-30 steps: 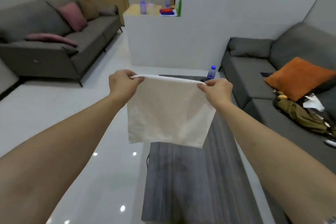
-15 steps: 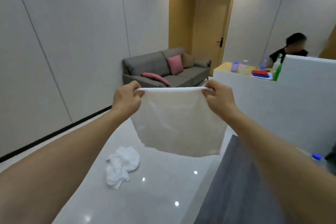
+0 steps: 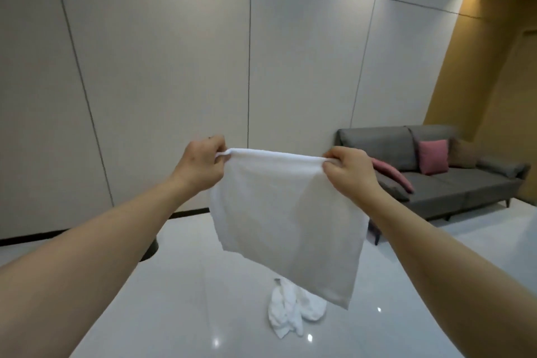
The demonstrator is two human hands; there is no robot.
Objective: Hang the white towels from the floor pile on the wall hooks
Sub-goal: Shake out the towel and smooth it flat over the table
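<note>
A panelled wall [image 3: 174, 67] is filling most of the view, its thin dark seams running from twelve o'clock down toward the black skirting at nine. A glossy white floor [image 3: 189, 299] is spreading across the lower half, catching small spots of ceiling light. At three o'clock a grey sofa [image 3: 453, 183] is standing against the wall, with an ochre panel [image 3: 494, 67] rising behind it at two o'clock. A pink cushion [image 3: 433, 156] is leaning upright on the sofa back, and a second, flatter one [image 3: 392, 173] is lying on the seat, partly hidden behind the right wrist.

At the centre a white towel [image 3: 284, 218] is hanging in the air, stretched flat along its top edge and draping down toward five o'clock, clear of the floor. The left hand [image 3: 200, 164] is pinching the top corner at the ten o'clock side of the cloth, thumb and curled fingers pressed together on the rolled hem. The right hand [image 3: 350, 173] is pinching the opposite corner at two o'clock in the same way, fingers curled and closed on the hem. Both bare forearms are reaching in from the lower corners.

At six o'clock a small pile [image 3: 290, 311] of crumpled white towels is lying on the floor, its upper part hidden behind the hanging towel's lower corner.
</note>
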